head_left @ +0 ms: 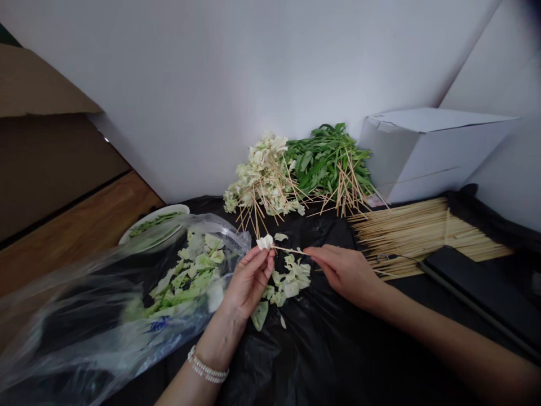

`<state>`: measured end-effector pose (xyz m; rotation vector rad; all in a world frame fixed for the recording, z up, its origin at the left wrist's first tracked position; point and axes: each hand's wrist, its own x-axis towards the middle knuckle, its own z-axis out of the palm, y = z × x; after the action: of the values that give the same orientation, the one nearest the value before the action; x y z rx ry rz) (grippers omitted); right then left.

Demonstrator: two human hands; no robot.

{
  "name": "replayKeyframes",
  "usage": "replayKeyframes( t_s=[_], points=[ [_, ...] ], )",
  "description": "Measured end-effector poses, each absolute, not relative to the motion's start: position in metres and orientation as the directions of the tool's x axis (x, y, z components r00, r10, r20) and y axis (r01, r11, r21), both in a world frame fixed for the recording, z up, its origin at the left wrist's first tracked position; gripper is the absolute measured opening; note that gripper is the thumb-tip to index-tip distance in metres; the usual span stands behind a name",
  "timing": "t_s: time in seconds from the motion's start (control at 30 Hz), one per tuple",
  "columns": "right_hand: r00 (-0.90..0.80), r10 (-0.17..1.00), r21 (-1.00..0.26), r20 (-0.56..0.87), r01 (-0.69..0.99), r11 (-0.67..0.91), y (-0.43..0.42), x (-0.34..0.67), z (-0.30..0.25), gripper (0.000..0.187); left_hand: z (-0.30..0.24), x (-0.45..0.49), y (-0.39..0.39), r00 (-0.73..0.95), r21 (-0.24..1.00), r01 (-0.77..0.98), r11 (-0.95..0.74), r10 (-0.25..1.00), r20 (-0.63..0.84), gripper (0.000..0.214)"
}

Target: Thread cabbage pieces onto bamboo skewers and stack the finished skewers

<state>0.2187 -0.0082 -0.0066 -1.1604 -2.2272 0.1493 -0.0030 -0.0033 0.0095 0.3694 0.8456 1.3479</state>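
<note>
Between the fingertips of my left hand point(252, 276) is a pale cabbage piece point(265, 242). My right hand point(344, 273) pinches a thin wooden skewer point(291, 250), which runs leftward to the cabbage; its tip is hidden there. Loose cabbage pieces point(291, 279) lie on the black plastic sheet point(296, 349) just below my hands. A clear plastic bag point(105, 316) with more cabbage leaves point(194, 270) lies open to the left of my left hand.
Skewered cabbage point(262, 169) and skewered green leaves point(323, 158) are piled by the wall. Bundled skewers point(422, 231), a dark phone-like object point(482, 293) and a white box point(426, 146) are at right. A white plate point(182, 208) with green pieces stands left.
</note>
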Motion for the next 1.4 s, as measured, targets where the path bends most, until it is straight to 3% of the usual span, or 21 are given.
replayKeyframes(
  t_s=[0.53, 0.83, 1.27, 1.4],
  points=[
    [-0.439, 0.778, -0.341, 0.450, 0.721, 0.604, -0.009, 0.218, -0.008, 0.035, 0.007, -0.004, -0.002, -0.030, 0.771, -0.608, 0.190, 0.965, -0.261, 0.014],
    [-0.451, 0.782, -0.334, 0.430, 0.725, 0.602, -0.011, 0.215, -0.011, 0.032, -0.002, -0.004, -0.003, -0.195, 0.972, -0.231, -0.037, 0.981, -0.009, 0.033],
    [-0.504, 0.796, -0.383, 0.335, 0.699, 0.604, -0.013, 0.213, -0.011, 0.027, 0.001, 0.002, -0.009, -0.221, 0.990, -0.067, -0.121, 0.970, 0.104, 0.027],
    [-0.502, 0.789, -0.340, 0.354, 0.717, 0.608, -0.014, 0.212, -0.013, 0.026, -0.001, 0.004, -0.011, -0.235, 0.986, 0.040, -0.162, 0.958, 0.167, 0.022]
  ],
)
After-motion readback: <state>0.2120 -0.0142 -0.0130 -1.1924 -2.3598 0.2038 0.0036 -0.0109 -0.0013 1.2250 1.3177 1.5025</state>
